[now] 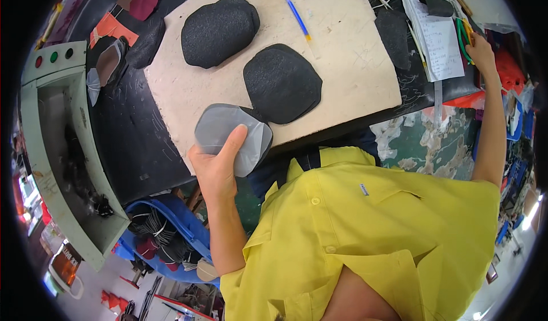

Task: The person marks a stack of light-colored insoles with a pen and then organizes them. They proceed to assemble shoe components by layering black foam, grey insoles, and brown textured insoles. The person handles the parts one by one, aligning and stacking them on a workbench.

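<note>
Your left hand (pixel 214 164) holds a grey-faced piece (pixel 220 128) in its fingers, thumb on top, at the near left corner of the cream board (pixel 354 75). Two black pads (pixel 220 31) and a blue pen (pixel 295 14) lie on the board. Right of the board, your right hand (pixel 481 53) is beside a green loop (pixel 460 40); you cannot tell its grip.
</note>
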